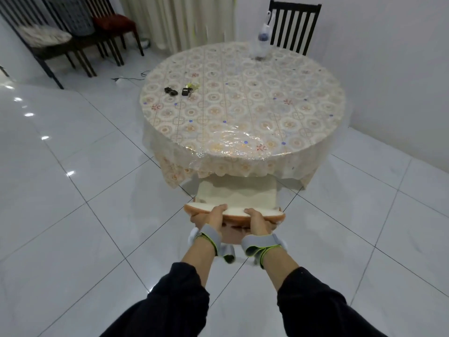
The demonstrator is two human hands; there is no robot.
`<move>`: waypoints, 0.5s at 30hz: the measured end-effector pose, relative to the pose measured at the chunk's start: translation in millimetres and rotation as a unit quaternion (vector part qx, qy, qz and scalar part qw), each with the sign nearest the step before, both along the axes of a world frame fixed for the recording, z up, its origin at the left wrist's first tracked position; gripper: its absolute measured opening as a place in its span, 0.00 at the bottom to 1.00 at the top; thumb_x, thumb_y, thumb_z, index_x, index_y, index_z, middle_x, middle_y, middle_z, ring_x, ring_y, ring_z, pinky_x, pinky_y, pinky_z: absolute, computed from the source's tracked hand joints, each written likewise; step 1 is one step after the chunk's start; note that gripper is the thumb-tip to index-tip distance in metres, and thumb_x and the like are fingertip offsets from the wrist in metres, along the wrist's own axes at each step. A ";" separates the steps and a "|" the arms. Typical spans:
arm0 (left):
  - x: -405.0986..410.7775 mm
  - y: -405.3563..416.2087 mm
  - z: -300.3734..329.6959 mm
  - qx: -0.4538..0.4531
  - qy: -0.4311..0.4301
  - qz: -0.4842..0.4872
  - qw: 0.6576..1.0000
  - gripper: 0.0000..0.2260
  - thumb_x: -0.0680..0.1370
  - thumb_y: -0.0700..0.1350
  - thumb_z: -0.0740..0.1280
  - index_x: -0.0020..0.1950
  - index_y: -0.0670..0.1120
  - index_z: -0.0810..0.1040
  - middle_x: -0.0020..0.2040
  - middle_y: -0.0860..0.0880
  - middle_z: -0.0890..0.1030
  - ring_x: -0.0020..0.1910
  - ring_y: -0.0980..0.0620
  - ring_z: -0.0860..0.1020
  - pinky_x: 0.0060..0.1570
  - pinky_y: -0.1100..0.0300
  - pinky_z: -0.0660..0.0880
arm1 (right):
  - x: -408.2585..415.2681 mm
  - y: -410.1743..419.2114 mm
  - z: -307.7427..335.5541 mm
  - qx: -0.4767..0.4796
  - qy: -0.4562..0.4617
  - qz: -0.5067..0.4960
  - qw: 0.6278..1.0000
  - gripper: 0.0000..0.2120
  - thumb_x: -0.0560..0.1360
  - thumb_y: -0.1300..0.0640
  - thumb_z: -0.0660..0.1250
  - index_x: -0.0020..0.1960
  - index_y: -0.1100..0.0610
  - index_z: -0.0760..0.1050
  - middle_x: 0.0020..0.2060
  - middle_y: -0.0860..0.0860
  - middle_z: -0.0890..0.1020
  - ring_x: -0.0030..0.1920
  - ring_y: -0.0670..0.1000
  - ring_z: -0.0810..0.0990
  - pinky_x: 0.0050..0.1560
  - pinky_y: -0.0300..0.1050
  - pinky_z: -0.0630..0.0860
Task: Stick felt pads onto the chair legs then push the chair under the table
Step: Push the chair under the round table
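Note:
A small chair with a white seat and a tan backrest stands at the near edge of the round table. The front of its seat lies under the hanging tablecloth. My left hand grips the top of the backrest left of centre. My right hand grips the same rail right of centre. Both wrists wear grey straps. The chair legs are hidden beneath the seat and my hands, so no felt pads show.
Small black items lie on the table's left side and a plastic bottle stands at the back. A dark slatted chair sits behind the table; more dark chairs line the far left. A cable lies on the white tiled floor.

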State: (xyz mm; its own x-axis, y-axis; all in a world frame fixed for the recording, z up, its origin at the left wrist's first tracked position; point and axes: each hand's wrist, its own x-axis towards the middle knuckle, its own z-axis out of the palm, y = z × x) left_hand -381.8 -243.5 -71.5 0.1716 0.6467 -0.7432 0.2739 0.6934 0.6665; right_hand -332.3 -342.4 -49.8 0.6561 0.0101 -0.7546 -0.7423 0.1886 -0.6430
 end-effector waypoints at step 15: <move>112.0 61.6 46.3 -0.099 -0.044 -0.027 0.994 0.23 0.69 0.38 0.76 0.58 0.39 0.68 0.47 0.40 0.80 0.43 0.40 0.80 0.39 0.48 0.81 | 123.6 52.8 18.0 -0.036 0.026 0.037 0.998 0.49 0.65 0.58 0.77 0.76 0.60 0.49 0.64 0.59 0.69 0.55 0.60 0.76 0.48 0.52 0.80</move>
